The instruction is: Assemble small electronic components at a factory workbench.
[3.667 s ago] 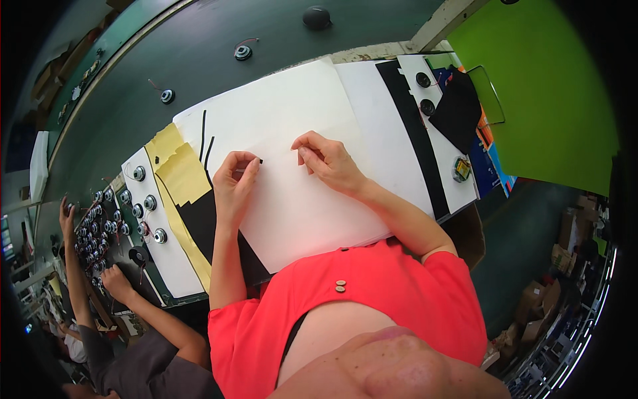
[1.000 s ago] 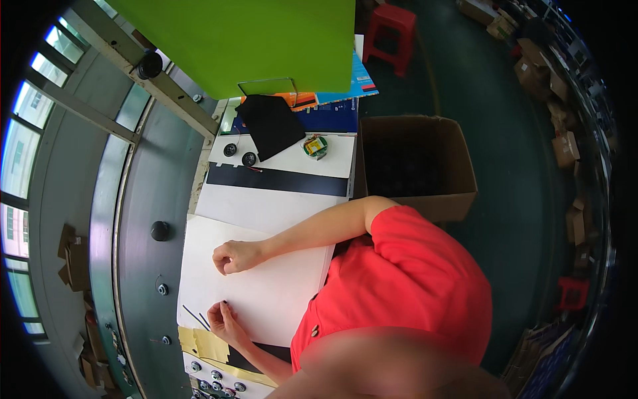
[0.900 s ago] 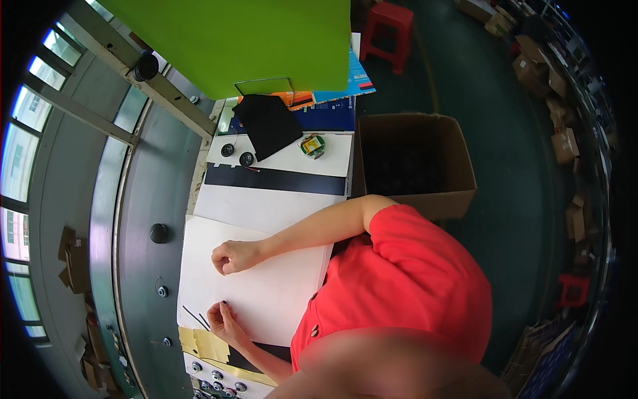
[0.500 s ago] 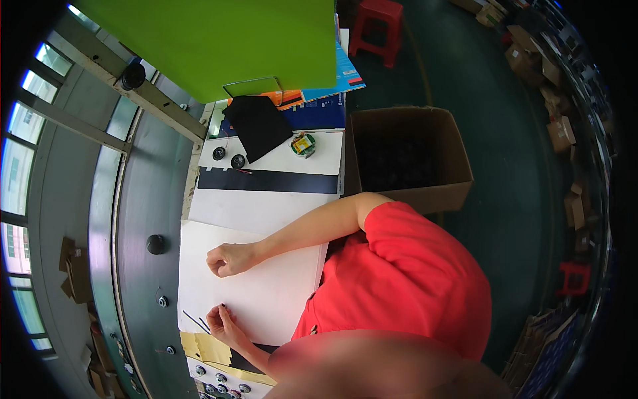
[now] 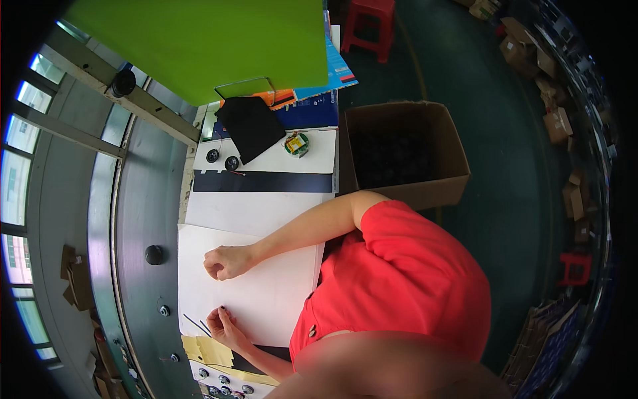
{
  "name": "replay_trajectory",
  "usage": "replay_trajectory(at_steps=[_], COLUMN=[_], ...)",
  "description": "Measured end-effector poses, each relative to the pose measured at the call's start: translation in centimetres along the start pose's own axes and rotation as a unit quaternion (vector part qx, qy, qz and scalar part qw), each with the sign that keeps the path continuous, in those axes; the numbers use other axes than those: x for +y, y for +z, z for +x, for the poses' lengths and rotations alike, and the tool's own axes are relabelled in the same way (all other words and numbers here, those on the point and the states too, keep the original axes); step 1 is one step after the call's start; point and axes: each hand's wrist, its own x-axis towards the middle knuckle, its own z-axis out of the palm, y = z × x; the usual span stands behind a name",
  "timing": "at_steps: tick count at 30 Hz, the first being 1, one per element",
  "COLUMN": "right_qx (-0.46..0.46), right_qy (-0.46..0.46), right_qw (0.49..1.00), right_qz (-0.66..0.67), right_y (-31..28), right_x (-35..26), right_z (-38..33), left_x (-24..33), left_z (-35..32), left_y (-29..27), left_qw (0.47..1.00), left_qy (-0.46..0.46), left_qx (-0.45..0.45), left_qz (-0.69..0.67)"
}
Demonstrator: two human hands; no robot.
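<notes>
Over a white sheet (image 5: 279,292) on the work table, both my hands are held apart from each other. My right hand (image 5: 229,263) is closed, fingers curled together; whatever sits in it, if anything, is hidden. Nearer the sheet's lower edge, my left hand (image 5: 224,327) has thumb and fingers pinched together. A tiny dark spot shows at its fingertips, too small to name. Thin dark strips (image 5: 194,324) lie on the sheet beside the left hand. Below them is a torn yellowish paper (image 5: 207,350), then several small round metal-and-black parts (image 5: 224,380).
Farther up the table are a black cloth-like piece (image 5: 249,128), two round black parts with wires (image 5: 222,159) and a round green circuit board (image 5: 296,143). A green panel (image 5: 199,46) rises behind. An open cardboard box (image 5: 412,189) of dark items stands at right; a red stool (image 5: 369,30) beyond.
The view has shifted slightly. Both hands keep nearly the same closed poses and places over the white sheet.
</notes>
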Motion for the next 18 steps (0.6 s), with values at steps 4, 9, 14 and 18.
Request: replay_trajectory(at_steps=[4, 9, 14, 18], right_qx=[-0.016, -0.002, -0.044, -0.013], right_qy=[0.01, -0.007, 0.01, -0.048], right_qw=[1.0, 1.0, 0.999, 0.998], right_qz=[-0.004, -0.002, -0.011, -0.044], right_y=[-0.08, 0.29, 0.13, 0.42], right_x=[0.17, 0.52, -0.14, 0.55], right_z=[0.05, 0.15, 0.07, -0.05], left_x=[0.4, 0.06, -0.02, 0.16], left_z=[-0.03, 0.05, 0.01, 0.08], left_y=[0.21, 0.01, -0.14, 0.05], left_qw=[1.0, 1.0, 1.0, 1.0], left_qy=[-0.01, -0.009, -0.01, -0.01], left_qx=[-0.004, -0.001, 0.001, -0.007], left_qz=[-0.006, -0.008, -0.011, -0.003])
